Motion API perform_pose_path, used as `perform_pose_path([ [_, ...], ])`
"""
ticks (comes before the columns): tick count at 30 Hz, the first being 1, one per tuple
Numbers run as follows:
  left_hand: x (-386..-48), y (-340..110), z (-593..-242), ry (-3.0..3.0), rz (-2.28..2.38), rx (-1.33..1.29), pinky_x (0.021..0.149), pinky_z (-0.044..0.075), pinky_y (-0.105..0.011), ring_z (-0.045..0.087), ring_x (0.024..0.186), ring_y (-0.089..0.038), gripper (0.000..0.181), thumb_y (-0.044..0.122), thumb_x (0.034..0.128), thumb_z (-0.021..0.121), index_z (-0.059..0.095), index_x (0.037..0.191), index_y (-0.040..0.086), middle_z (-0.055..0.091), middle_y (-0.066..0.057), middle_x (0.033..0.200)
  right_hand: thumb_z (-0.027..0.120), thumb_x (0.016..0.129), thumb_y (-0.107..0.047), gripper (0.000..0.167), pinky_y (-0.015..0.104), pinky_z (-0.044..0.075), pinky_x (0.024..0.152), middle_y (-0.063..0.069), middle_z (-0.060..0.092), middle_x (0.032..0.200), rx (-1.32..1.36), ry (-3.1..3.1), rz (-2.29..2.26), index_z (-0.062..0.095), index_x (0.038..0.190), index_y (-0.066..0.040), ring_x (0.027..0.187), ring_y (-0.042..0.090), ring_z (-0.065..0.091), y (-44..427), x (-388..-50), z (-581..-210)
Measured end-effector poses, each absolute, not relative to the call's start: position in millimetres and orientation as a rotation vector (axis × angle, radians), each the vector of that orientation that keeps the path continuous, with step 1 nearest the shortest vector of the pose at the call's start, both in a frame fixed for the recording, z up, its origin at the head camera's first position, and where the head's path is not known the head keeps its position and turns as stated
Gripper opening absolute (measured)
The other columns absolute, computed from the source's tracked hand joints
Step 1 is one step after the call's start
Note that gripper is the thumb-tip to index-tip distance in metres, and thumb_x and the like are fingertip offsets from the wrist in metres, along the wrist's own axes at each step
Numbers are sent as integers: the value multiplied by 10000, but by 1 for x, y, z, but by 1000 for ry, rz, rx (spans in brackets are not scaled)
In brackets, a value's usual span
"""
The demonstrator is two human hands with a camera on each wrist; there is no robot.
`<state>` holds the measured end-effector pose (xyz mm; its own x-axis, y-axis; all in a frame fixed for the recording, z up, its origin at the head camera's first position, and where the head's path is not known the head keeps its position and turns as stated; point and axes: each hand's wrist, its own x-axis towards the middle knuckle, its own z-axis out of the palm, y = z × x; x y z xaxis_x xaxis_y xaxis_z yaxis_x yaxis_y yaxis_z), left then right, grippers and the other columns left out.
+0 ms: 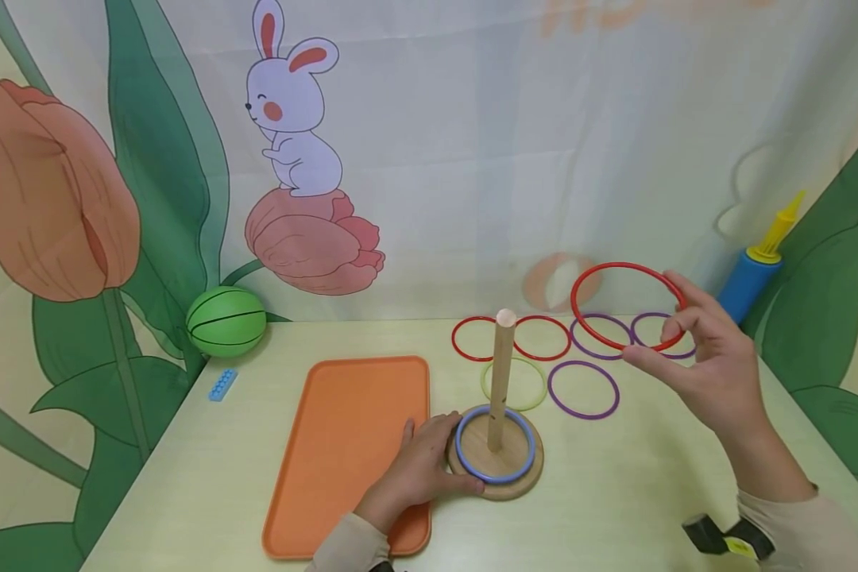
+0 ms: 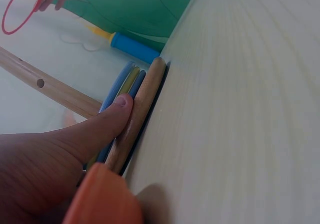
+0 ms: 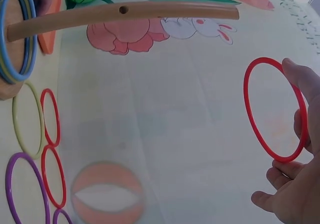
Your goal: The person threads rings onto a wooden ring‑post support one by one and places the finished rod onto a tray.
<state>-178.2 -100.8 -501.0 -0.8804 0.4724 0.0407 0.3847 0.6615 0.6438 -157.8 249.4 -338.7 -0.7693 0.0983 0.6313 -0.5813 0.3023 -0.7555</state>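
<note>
My right hand (image 1: 715,369) holds a red ring (image 1: 618,264) up in the air, to the right of and above the wooden peg stand (image 1: 502,357). Thumb and fingers pinch the ring's right side. The left hand (image 1: 418,469) grips the left edge of the stand's round base, its thumb lying along the front rim. Around the foot of the upright peg lies a blue ring (image 1: 496,481). From the side, the left wrist view shows a yellow ring (image 2: 128,82) and another blue ring (image 2: 139,82) stacked below it.
Behind the stand lie two red rings (image 1: 570,338), a yellow-green ring (image 1: 546,385) and purple rings (image 1: 584,417). An orange tray (image 1: 350,445) sits left, partly under the left forearm. Farther out are a green ball (image 1: 226,321), blue block (image 1: 222,384) and blue pump (image 1: 749,278).
</note>
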Motion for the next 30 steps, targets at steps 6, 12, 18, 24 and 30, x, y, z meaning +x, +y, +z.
perform_pose_path([
  [6, -178, -100, -501, 2745, 1013, 712, 1227, 54, -710, 422, 1487, -305, 1100, 510, 731, 953, 441, 1579, 31, 540, -145, 1543, 794, 733, 253, 289, 164, 547, 925, 141, 515, 1563, 629, -1813, 1680, 573, 820, 89, 1464, 301, 398, 238, -161, -336],
  [12, -179, -101, -502, 2746, 1016, 713, 1231, 49, -705, 420, 1489, -311, 1101, 510, 729, 955, 443, 1576, 28, 537, -152, 1546, 799, 739, 241, 278, 178, 534, 968, 167, 512, 1563, 698, -1773, 1718, 592, 816, 71, 1487, 324, 358, 225, -160, -330],
  [18, -178, -101, -501, 2736, 1026, 707, 1234, 36, -697, 410, 1497, -324, 1096, 505, 736, 952, 440, 1577, 23, 528, -161, 1554, 826, 717, 226, 309, 227, 480, 1079, 219, 493, 1562, 766, -1779, 1735, 583, 799, 55, 1505, 336, 360, 207, -160, -320],
  [24, -177, -101, -500, 2739, 1016, 707, 1232, 43, -701, 413, 1493, -322, 1090, 503, 744, 949, 437, 1579, 25, 529, -161, 1552, 849, 716, 197, 340, 226, 489, 1067, 171, 492, 1578, 776, -1864, 1706, 584, 800, 0, 1509, 318, 357, 192, -158, -319],
  [30, -178, -100, -499, 2740, 1000, 702, 1237, 39, -690, 406, 1501, -314, 1087, 497, 748, 948, 433, 1585, 33, 520, -162, 1563, 853, 740, 173, 347, 213, 500, 1046, 147, 482, 1600, 749, -1958, 1680, 588, 802, -41, 1532, 303, 335, 184, -158, -325],
])
